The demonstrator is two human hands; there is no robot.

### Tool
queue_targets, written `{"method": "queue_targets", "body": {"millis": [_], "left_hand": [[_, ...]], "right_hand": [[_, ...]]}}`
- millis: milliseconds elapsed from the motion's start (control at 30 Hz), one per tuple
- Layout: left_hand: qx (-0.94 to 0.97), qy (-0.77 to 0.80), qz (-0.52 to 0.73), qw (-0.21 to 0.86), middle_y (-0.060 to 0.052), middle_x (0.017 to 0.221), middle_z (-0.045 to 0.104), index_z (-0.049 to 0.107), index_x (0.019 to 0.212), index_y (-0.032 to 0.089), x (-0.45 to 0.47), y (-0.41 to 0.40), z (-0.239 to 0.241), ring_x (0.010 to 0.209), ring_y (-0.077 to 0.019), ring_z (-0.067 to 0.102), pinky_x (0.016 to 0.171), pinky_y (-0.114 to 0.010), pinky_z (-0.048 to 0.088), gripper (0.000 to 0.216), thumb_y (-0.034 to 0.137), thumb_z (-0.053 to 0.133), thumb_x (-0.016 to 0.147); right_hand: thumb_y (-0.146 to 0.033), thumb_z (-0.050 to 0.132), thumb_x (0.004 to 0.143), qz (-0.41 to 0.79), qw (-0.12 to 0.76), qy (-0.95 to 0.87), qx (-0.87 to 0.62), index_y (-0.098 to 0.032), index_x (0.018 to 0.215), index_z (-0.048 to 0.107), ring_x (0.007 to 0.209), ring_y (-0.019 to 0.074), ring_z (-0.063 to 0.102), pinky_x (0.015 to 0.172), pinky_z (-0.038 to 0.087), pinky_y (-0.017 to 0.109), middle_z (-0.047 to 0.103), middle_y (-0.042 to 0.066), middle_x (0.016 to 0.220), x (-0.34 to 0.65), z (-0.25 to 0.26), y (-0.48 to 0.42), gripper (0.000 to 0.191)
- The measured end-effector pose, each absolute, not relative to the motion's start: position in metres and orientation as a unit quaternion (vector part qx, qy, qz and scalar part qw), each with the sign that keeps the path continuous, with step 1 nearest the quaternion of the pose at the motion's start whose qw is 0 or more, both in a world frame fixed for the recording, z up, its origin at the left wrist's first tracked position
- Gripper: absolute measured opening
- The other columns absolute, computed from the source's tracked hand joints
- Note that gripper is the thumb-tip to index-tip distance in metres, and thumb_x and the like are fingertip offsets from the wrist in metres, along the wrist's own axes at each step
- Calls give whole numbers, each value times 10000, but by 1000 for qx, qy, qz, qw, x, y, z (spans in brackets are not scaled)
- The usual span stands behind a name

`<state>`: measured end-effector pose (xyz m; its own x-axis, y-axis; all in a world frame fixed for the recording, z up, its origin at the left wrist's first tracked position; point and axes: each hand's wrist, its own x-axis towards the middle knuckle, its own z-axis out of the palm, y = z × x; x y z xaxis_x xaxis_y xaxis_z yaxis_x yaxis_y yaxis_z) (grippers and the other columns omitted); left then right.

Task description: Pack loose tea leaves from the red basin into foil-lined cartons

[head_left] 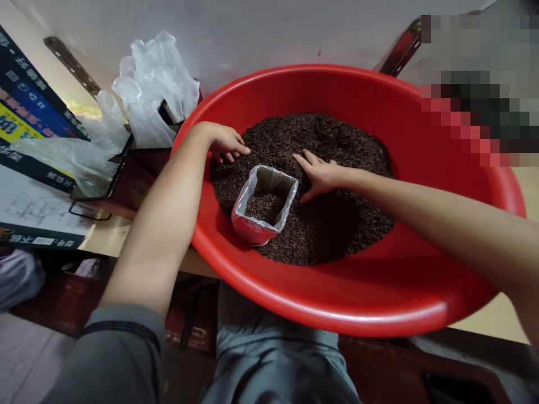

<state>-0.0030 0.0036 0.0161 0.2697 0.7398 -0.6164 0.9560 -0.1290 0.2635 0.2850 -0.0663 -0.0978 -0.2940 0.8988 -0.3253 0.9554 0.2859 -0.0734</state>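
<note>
A wide red plastic basin (349, 303) holds a heap of dark brown loose bits (320, 132) that look like dry tea leaves. Set into the heap at its near left is a small red box (252, 230) lined with a clear plastic bag (244, 210), partly filled with the same leaves. My left hand (227, 143) hangs over the heap just behind the box, fingers loosely extended, holding nothing I can see. On the box's right, my right hand (318, 173) lies on the leaves with its fingers spread, apart from the box.
Left of the basin stand dark red open boxes (130, 177) with clear plastic bags (155, 84) sticking out. A printed carton (37, 196) is at far left. Behind the basin is a pale wall (269, 33) with metal brackets (71, 64). The upper right corner is pixelated.
</note>
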Motion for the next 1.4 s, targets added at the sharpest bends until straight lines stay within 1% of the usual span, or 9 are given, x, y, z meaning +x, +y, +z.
{"method": "queue_targets", "body": {"millis": [133, 300, 500, 700, 833, 967, 1067, 1233, 1400], "left_hand": [[730, 579, -179, 316, -85, 1530, 615, 516, 1584, 301, -6, 4, 14, 1318, -303, 636, 969, -292, 518, 682, 572, 601, 965], [721, 581, -177, 334, -117, 1565, 586, 420, 1647, 266, -1, 0, 13, 1306, -294, 650, 981, -303, 534, 712, 481, 590, 989], [726, 578, -193, 319, -98, 1609, 547, 396, 1656, 285, 5, -11, 15, 1333, -275, 638, 945, -274, 541, 730, 476, 600, 982], [730, 578, -195, 307, -105, 1624, 536, 386, 1660, 278, 8, -15, 17, 1331, -264, 646, 954, -258, 539, 724, 462, 600, 994], [721, 587, -186, 319, -91, 1601, 562, 404, 1648, 252, 9, -16, 16, 1354, -242, 633, 959, -239, 527, 659, 432, 561, 1033], [711, 594, -175, 332, -103, 1596, 565, 408, 1635, 193, 10, -15, 13, 1353, -220, 634, 903, -211, 528, 641, 401, 559, 1047], [711, 593, -176, 335, -99, 1599, 565, 404, 1637, 209, 7, -12, 11, 1351, -223, 636, 884, -210, 533, 656, 412, 568, 1035], [712, 596, -165, 332, -102, 1608, 556, 396, 1638, 195, 4, -9, 12, 1348, -219, 638, 853, -208, 544, 677, 418, 583, 1026], [723, 584, -143, 342, -102, 1606, 561, 422, 1619, 202, 10, -18, 18, 1387, -221, 613, 889, -214, 556, 622, 363, 579, 1039]], "right_hand": [[-640, 891, 604, -84, 114, 769, 623, -184, 1715, 129, 1461, 553, 416, 1137, 393, 738, 288, 297, 1694, 271, -97, -72, 1422], [-630, 890, 631, -78, 141, 741, 652, -168, 1711, 140, 1464, 512, 427, 1164, 392, 700, 351, 292, 1658, 261, -95, -73, 1394], [-523, 894, 677, -61, 102, 744, 657, -196, 1608, 371, 1397, 490, 492, 1108, 458, 655, 504, 252, 1543, 257, -92, -75, 1117], [-518, 893, 710, -84, 120, 733, 664, -239, 1630, 335, 1399, 483, 504, 1096, 462, 647, 509, 248, 1544, 258, -91, -76, 1111], [-546, 873, 730, -56, 135, 741, 655, -193, 1553, 403, 1277, 422, 621, 1004, 539, 518, 581, 237, 1445, 255, -91, -75, 1011], [-519, 871, 743, -43, 144, 743, 652, -168, 1506, 424, 1213, 389, 669, 945, 548, 440, 616, 239, 1385, 253, -88, -73, 950], [-514, 863, 753, -42, 137, 751, 645, -173, 1482, 453, 1179, 375, 683, 944, 543, 437, 635, 232, 1357, 255, -88, -72, 903], [-508, 859, 752, -54, 134, 744, 653, -215, 1529, 414, 1298, 410, 600, 988, 534, 511, 576, 227, 1439, 257, -93, -72, 942], [-460, 823, 790, -29, 125, 752, 647, -179, 1491, 457, 1282, 402, 597, 941, 547, 448, 602, 234, 1391, 255, -95, -75, 840]]}}
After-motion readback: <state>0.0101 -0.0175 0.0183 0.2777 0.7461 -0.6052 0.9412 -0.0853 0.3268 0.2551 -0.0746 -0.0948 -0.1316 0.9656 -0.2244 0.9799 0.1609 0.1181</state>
